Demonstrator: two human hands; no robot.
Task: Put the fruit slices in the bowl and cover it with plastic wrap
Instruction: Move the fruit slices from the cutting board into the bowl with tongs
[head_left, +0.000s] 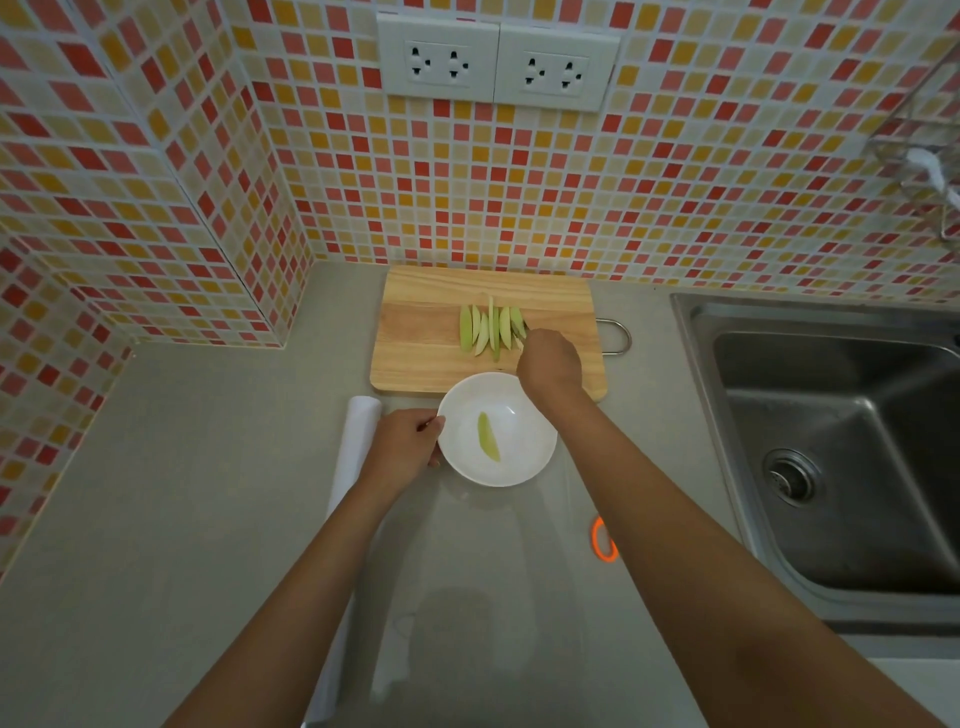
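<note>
Left hand (408, 441) grips the rim of the white bowl (524, 470) on the grey worktop (182, 519), one green fruit slice (488, 437) lying inside. Right hand (549, 360) curls over the right end of the fruit slices (488, 328) on the wooden cutting board (415, 358); actual pinch can't be seen. Plastic wrap roll (358, 436) lies just left of the bowl.

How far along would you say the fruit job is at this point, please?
Barely begun. One slice lies in the white bowl, which the left hand steadies by its rim. The right hand is at the row of slices on the cutting board. The plastic wrap lies unused beside the bowl.
</note>
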